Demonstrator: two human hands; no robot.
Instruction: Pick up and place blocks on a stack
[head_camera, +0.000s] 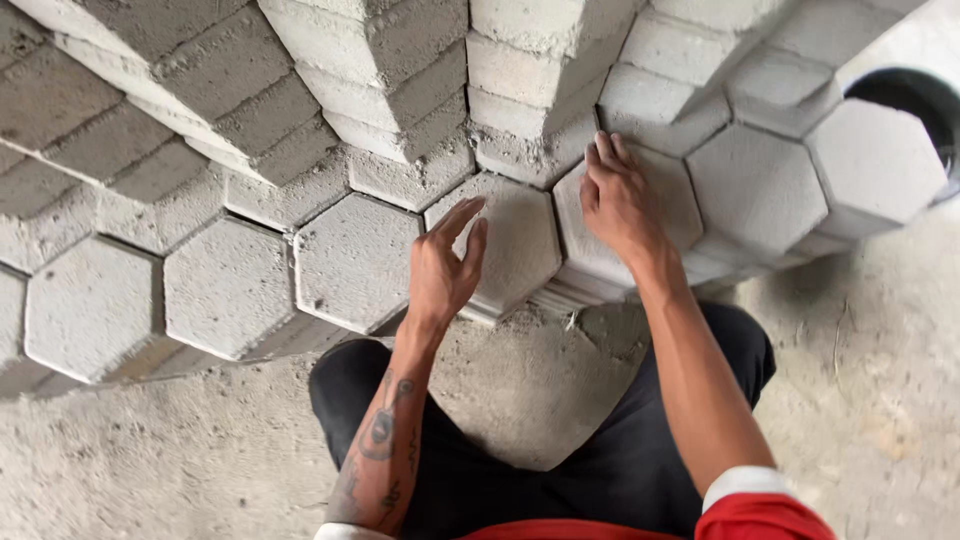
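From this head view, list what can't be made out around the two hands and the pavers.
- Right hand: its fingertips reach behind the hexagonal paver, so the grip is hidden.
- Left hand: its palm side faces the paver, so contact is unclear.
- Paver stacks: cut off by the top edge.
- Black tub: mostly hidden by pavers and the frame edge.

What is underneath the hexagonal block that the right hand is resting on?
Under the hexagonal block beneath the right hand, edges of more grey blocks show, stacked in a pile. How far down the pile reaches and what it rests on are covered. The left hand touches the neighbouring block.
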